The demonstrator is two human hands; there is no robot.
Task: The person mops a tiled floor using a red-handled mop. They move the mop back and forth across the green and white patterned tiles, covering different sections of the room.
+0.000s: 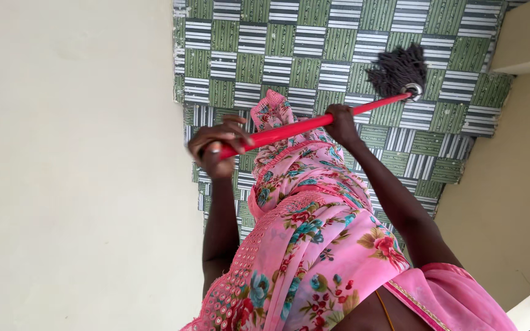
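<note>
Head view, looking down the body. The floor [338, 43], tiled in green and in black-and-white striped squares, fills the upper centre from 11 to 2 o'clock. A pale wall [69, 171] takes the whole left side, at 9 o'clock; a beige wall [510, 184] closes the right, at 3 o'clock. A pink floral garment [314, 245] runs from the centre down to 6 o'clock, its folded edge reaching up to just under the pole.

The mop consists of a red pole [295, 127] and a dark stringy head [398, 69]. The pole slants across the centre, low at 9 o'clock and rising toward 2 o'clock, where the head rests on the tiles, joined to the pole by a metal collar [413, 92].

The left hand [216, 147] is wrapped about the near end of the pole, fingers curled over it. The right hand [341, 122] is clamped on the pole farther along, just short of its middle. The two hands are well apart, both closed on the pole, forearms running down toward 6 o'clock.
</note>
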